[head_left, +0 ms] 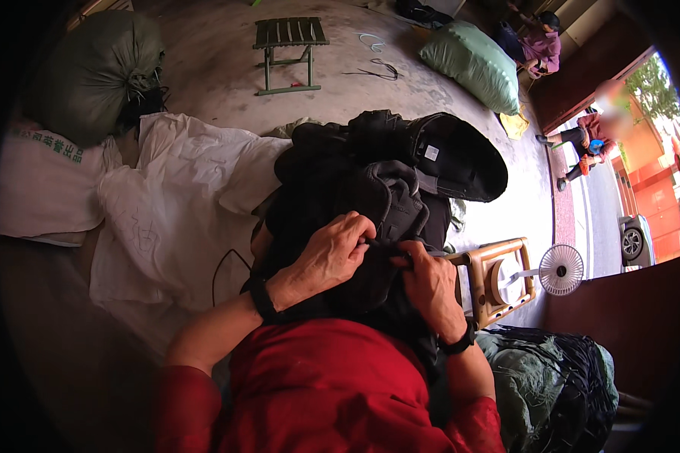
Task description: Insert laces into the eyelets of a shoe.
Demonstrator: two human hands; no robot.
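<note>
Across my lap lies a pile of dark, soft cloth goods. On top is a black cloth piece [397,208] with a curved, thick-seamed edge; its exact kind cannot be made out. My left hand [336,245] pinches its near edge between thumb and fingers. Close by on the right, my right hand [428,283] is closed on the same edge, fingers curled under. A short dark stretch of the cloth runs between the two hands. Beyond them a black rounded shell-like piece [472,158] opens to the right, with a small white label [431,153] inside.
White woven sacks [170,196] spread at my left, beside a bulging dark green sack [102,72]. A slatted folding stool [291,41] stands ahead. To the right are a bamboo stool [499,279] with a small white fan [561,269], a pale green sack [472,64] and two seated people farther off.
</note>
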